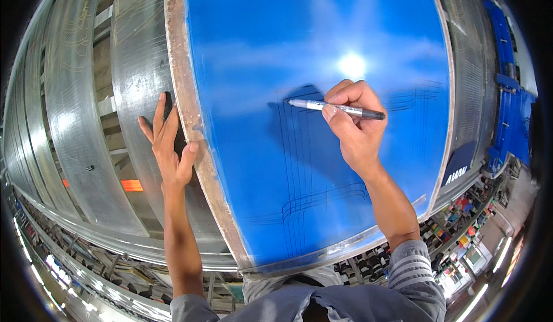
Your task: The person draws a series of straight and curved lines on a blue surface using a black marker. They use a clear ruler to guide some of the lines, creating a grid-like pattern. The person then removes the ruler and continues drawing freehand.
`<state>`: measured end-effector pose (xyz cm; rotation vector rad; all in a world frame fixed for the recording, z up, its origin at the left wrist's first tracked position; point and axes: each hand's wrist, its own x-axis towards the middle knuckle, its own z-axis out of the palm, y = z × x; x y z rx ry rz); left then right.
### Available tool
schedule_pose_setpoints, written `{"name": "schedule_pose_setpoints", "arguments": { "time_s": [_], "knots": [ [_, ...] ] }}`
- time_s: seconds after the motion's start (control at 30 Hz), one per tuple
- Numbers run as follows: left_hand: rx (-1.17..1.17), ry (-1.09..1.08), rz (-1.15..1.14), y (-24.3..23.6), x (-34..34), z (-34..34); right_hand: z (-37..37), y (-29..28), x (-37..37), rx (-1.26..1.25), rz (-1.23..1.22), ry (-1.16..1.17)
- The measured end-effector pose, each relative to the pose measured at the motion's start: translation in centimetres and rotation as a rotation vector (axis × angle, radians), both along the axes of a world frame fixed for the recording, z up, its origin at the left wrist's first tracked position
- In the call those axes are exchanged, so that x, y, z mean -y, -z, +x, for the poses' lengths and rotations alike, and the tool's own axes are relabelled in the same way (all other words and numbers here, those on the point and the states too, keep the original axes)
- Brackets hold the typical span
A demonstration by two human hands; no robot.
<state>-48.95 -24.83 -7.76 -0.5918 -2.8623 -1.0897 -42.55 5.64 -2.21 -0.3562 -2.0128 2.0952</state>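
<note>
Head view: the framed blue panel [242, 166] lay on the slatted worktop [138, 51], directly in front of the person. The right hand [358, 126] was positioned above the panel, its grip closed on a marker pen [337, 108] between the thumb and fingers. The pen was inclined, with its tip directed left, at the upper end of the left-hand line group [288, 166]; contact between tip and surface could not be confirmed. The left hand [170, 146] was spread open at the left rail of the frame [185, 91], thumb against the rail and fingers extended beside it; no held part could be identified in that grip. Marking appeared to be partly complete. Fine dark lines were present in three areas: the near-vertical group at left, a crossing group [325, 201] near the lower edge, and a further group [415, 97] at the right. The position of the pen suggested that the upper left corner was the section in hand. The shadow of the hand obscured part of this section, so the number of lines outstanding could not be determined.
</note>
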Motion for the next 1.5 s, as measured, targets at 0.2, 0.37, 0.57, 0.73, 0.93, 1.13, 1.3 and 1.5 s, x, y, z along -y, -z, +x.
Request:
{"name": "schedule_pose_setpoints", "arguments": {
  "time_s": [0.2,0.37,0.57,0.73,0.93,1.13,1.3,1.5],
  "knots": [
    [0.0,0.034,-0.056,0.3,-0.2,-0.1,0.0,1.6,0.9,-0.058,-0.014,0.087],
    [-0.006,0.026,-0.071,0.5,0.3,-0.2,0.2,2.8,0.5,-0.167,0.158,0.02],
    [0.004,0.026,-0.056,0.8,0.6,-0.3,-0.2,3.1,0.6,-0.205,0.22,0.001],
    [0.007,0.027,-0.047,0.6,0.3,-0.4,-0.4,3.0,0.4,-0.205,0.214,-0.014],
    [0.003,0.031,-0.058,1.0,0.3,-0.4,-0.4,3.0,0.4,-0.172,0.199,-0.006],
    [-0.011,0.026,-0.059,0.8,0.3,-0.4,-0.3,3.3,0.2,-0.203,0.196,-0.006],
    [-0.016,0.026,-0.053,1.2,0.5,-0.3,-0.2,3.0,0.5,-0.144,0.12,-0.002],
    [0.013,0.02,-0.043,0.7,0.2,-0.3,-0.1,2.8,0.2,-0.158,0.124,-0.053]
  ]
}}
